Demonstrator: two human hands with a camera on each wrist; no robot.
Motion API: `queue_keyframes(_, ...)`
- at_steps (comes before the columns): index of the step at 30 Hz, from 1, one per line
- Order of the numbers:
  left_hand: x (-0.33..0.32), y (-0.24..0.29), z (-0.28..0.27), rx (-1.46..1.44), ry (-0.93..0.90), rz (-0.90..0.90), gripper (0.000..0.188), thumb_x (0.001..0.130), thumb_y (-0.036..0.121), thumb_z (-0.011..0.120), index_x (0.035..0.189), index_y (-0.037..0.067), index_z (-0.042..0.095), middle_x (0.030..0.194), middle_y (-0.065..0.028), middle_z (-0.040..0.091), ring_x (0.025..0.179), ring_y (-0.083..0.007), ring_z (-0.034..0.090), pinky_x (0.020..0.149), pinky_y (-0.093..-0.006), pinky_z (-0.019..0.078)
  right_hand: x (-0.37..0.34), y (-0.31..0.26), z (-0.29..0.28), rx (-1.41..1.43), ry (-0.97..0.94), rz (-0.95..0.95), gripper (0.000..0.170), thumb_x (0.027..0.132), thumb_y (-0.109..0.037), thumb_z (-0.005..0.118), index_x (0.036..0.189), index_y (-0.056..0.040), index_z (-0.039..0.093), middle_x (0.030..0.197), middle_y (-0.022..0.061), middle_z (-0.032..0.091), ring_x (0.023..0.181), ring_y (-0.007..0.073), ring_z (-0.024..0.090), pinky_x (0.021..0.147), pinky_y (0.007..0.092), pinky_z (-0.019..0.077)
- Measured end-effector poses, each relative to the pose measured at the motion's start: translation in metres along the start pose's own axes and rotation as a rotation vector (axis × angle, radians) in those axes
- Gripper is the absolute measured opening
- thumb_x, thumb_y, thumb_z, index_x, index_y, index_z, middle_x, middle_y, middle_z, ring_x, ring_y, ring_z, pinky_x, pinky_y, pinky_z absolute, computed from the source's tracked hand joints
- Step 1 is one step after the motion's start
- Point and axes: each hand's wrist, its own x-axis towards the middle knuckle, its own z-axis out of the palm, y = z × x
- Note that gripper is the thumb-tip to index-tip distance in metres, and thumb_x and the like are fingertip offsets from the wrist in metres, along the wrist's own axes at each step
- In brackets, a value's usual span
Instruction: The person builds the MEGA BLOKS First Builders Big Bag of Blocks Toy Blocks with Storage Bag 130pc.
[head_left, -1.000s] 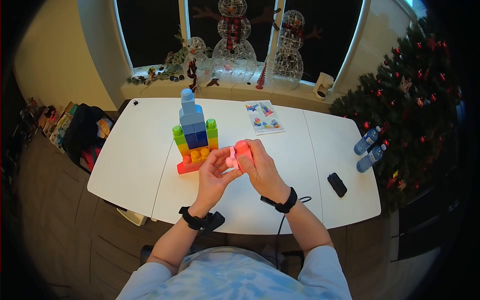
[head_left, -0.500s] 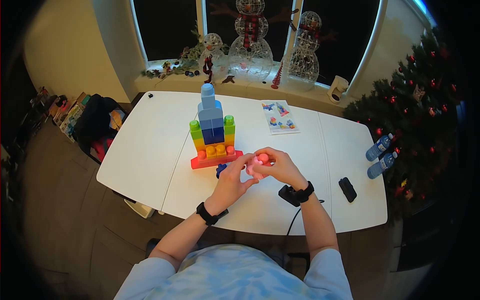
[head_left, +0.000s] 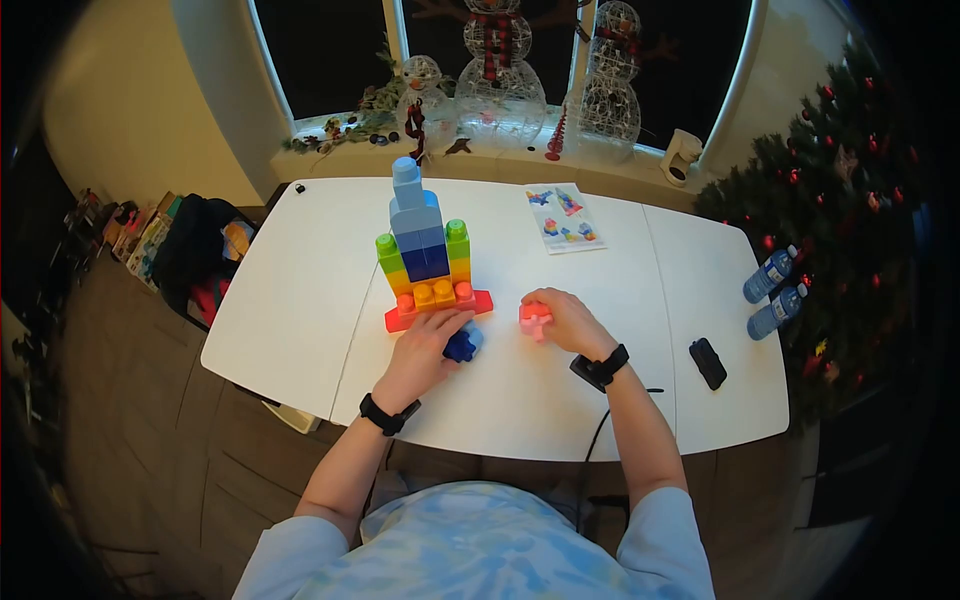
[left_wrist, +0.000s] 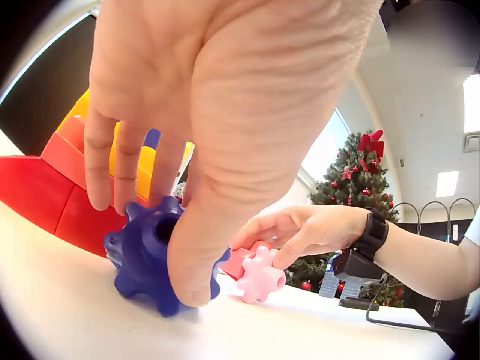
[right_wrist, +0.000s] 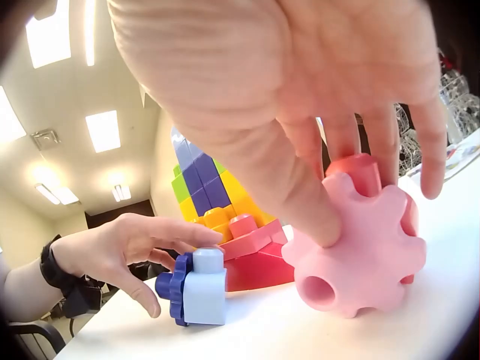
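Note:
My right hand (head_left: pixel 570 325) holds a pink toy gear (right_wrist: pixel 360 251) with a coral building block (right_wrist: pixel 354 174) behind it, thumb on the gear and fingers behind the block. It is low over the tabletop. My left hand (head_left: pixel 418 352) hovers around a dark blue gear (left_wrist: pixel 154 259) attached to a light blue block (right_wrist: pixel 205 292), its thumb in front and its fingers extended behind. The pair stands on the table. Just behind it rises a tower of stacked blocks (head_left: pixel 423 262) with a red base (head_left: pixel 400 320), green and yellow sides and a blue middle.
A picture sheet (head_left: pixel 566 220) lies toward the back of the white table (head_left: pixel 285 300). Two water bottles (head_left: pixel 775 312) and a black case (head_left: pixel 708 363) are at the right. A cable (head_left: pixel 600 430) runs off the front edge. A decorated tree (head_left: pixel 830 190) stands beyond the right side.
Both hands were together on the pink gear and block; now they are apart. The right hand has brought the pink piece down to the table, and the left has moved left to the blue gear.

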Motion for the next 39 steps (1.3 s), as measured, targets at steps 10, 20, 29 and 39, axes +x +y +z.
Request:
queue_keyframes(10, 0.008, -0.008, -0.003, -0.092, -0.098, -0.021, 0.089, 0.063, 0.005, 0.088, 0.144, 0.012, 0.054, 0.135, -0.0130, 0.059, 0.125, -0.0365, 0.055, 0.107, -0.0446, 0.0486, 0.002, 0.003, 0.006, 0.026, 0.056, 0.000, 0.032, 0.085, -0.007, 0.066, 0.117, -0.0032, 0.068, 0.121, 0.0150, 0.064, 0.115, 0.0351, 0.063, 0.101, 0.0402, 0.0515)
queue_keyframes(20, -0.020, -0.003, -0.028, -0.255, 0.091, -0.224, 0.082, 0.065, 0.003, 0.093, 0.138, 0.004, 0.055, 0.130, -0.0145, 0.062, 0.115, -0.0297, 0.066, 0.096, -0.0399, 0.0589, 0.003, 0.010, 0.016, 0.066, 0.126, -0.026, 0.030, 0.086, -0.006, 0.068, 0.115, -0.0007, 0.063, 0.116, 0.0170, 0.061, 0.111, 0.0366, 0.063, 0.094, 0.0423, 0.0539)
queue_keyframes(29, -0.009, -0.013, -0.044, -0.022, 0.486, -0.178, 0.077, 0.070, -0.001, 0.090, 0.139, 0.004, 0.056, 0.128, -0.0136, 0.066, 0.113, -0.0271, 0.068, 0.096, -0.0395, 0.0599, -0.001, 0.002, 0.014, 0.232, 0.115, 0.067, 0.020, 0.086, -0.006, 0.070, 0.104, -0.0023, 0.062, 0.104, 0.0149, 0.061, 0.091, 0.0317, 0.067, 0.079, 0.0393, 0.0565)
queue_keyframes(39, 0.003, -0.004, -0.035, 0.085, 0.564, -0.127, 0.074, 0.069, 0.000, 0.090, 0.136, 0.006, 0.060, 0.124, -0.0116, 0.063, 0.105, -0.0275, 0.067, 0.086, -0.0368, 0.0592, -0.001, 0.003, 0.014, 0.172, 0.140, 0.082, 0.047, 0.083, -0.012, 0.078, 0.118, 0.0020, 0.049, 0.102, 0.0256, 0.070, 0.097, 0.0422, 0.069, 0.082, 0.0454, 0.0550)
